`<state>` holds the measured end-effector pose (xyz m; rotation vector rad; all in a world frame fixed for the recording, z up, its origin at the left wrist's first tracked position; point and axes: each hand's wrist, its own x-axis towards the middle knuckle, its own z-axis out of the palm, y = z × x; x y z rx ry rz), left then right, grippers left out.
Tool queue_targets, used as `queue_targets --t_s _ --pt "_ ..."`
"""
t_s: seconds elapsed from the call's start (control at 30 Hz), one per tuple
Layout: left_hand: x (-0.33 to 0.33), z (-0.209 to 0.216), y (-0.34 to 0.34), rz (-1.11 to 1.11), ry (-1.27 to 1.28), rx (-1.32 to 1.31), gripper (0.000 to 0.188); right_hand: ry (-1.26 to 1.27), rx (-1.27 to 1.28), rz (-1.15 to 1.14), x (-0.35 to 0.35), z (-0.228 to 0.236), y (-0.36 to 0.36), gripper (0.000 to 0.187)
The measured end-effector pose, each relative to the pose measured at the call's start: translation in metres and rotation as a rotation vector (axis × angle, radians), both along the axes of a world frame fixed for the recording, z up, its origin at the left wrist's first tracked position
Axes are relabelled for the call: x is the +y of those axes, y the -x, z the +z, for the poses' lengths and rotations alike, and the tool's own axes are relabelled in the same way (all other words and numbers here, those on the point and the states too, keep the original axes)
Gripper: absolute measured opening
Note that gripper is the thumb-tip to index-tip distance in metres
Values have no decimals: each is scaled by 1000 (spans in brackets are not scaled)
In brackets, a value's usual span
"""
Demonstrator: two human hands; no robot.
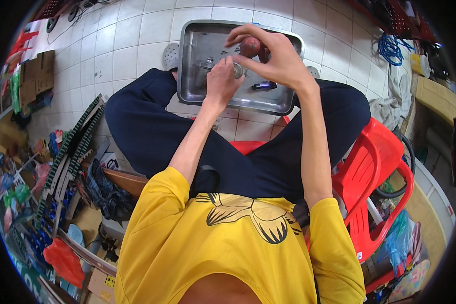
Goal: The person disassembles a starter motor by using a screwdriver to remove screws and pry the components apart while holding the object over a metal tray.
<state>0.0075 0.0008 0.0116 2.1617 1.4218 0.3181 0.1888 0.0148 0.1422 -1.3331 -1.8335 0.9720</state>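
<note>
My left hand (222,81) is closed round a small round metal part (238,70), held over a grey metal tray (185,66). Just above and to the right, my right hand (276,58) arches with its fingers curved and apart. Its thumb tip comes close to the metal part; I cannot tell whether they touch. Between the right hand's fingers and thumb shows a worn red rounded object (250,47), partly covered by the hand. A dark purple cylinder (264,86) lies in the tray below the right hand. Other metal pieces (206,63) lie left of my left hand.
The tray stands on white floor tiles between my legs. A red plastic chair (370,187) is at my right. Coiled blue cable (392,49) lies at the far right. Cardboard (37,78), green-black strips (73,137) and piled plastic bags (63,261) crowd the left.
</note>
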Motion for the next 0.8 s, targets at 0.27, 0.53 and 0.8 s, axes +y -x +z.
queue_targets --t_s 0.27,0.53,0.8 --pt "1 -5 4 17 24 13 50 103 -129 -57 -7 16 -6 34" --pt "-4 -5 -2 76 87 -148 53 -92 -103 -78 -7 8 3 26" --pt "-12 -38 7 403 204 -388 53 60 -121 -94 -26 25 18 28"
